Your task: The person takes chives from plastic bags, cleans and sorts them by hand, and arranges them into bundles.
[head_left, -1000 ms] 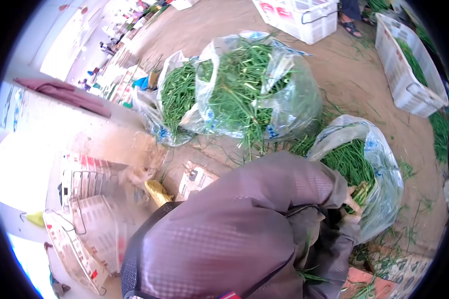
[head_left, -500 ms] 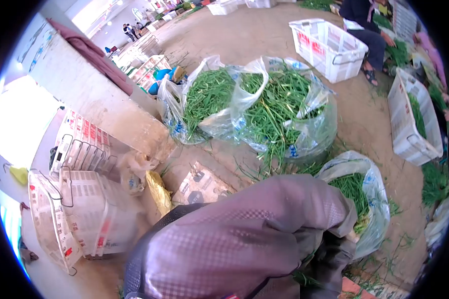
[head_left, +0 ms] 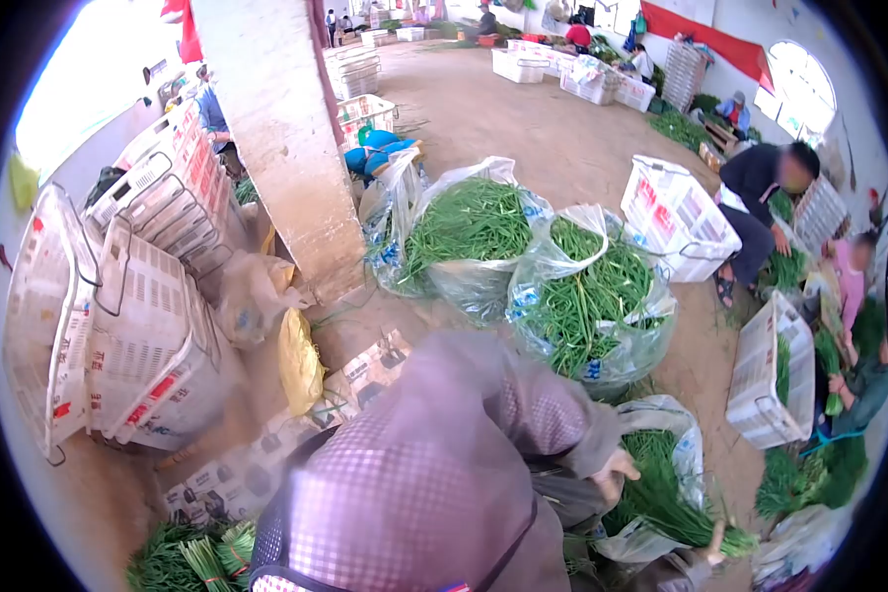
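A bunch of long, thin green chives lies across the plastic bag at the lower right. My right hand is at its right end, apparently wrapped round the stalks; the fingers are partly blurred. My left hand, at the end of a grey-purple sleeve, hovers at the bag's left side with its fingers apart. Loose chives fill the clear bag beneath. Tied bundles with pale stems lie at the bottom left, beside my checked clothing.
Two big clear bags of greens stand ahead. White crates are stacked at left by a pillar. A yellow sack lies on the floor. At right, a person in dark clothes sits near white crates.
My view has tilted up and shifted, showing more of the room. Both hands have come into sight, and the chives now stretch out over the bag's edge at the right.
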The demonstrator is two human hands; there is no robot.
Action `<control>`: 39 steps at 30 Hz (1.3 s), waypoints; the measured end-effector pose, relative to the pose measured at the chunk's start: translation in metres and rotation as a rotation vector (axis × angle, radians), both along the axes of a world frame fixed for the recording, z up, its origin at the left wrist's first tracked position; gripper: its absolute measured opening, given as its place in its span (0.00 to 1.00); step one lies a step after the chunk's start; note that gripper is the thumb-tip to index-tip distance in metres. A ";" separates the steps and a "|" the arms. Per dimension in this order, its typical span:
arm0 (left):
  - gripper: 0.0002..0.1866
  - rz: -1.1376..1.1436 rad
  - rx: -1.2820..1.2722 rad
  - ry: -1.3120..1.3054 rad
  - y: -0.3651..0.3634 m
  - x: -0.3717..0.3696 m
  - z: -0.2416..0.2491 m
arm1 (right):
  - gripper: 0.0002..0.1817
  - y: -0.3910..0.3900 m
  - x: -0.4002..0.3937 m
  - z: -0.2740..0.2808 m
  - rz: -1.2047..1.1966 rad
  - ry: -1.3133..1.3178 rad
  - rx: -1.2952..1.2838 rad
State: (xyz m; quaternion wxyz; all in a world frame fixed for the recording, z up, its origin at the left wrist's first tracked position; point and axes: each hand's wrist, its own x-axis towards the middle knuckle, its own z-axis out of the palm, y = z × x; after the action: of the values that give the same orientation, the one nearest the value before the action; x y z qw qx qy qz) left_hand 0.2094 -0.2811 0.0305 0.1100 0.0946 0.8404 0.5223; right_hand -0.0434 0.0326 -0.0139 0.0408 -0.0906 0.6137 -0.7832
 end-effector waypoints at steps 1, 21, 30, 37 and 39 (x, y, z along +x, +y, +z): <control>0.46 -0.019 -0.031 0.087 0.005 0.001 -0.041 | 0.34 -0.005 0.002 0.002 0.024 0.000 -0.024; 0.25 0.154 0.772 -0.428 -0.048 0.035 0.055 | 0.31 -0.129 0.176 0.145 0.489 0.711 0.183; 0.20 0.285 1.353 -0.419 -0.035 0.047 0.036 | 0.22 -0.199 0.288 0.173 0.609 1.794 0.737; 0.16 0.322 1.412 -0.403 -0.039 0.048 0.035 | 0.34 -0.202 0.297 0.169 0.420 1.775 0.915; 0.15 0.328 1.403 -0.395 -0.040 0.047 0.038 | 0.41 -0.188 0.289 0.178 0.411 1.775 0.950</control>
State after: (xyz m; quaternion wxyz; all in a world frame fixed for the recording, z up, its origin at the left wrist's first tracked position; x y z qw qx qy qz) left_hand 0.2563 -0.3208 0.0688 0.0935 -0.0798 0.2777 0.9528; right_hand 0.2454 -0.1551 0.1645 -0.2627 -0.7149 0.6420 -0.0882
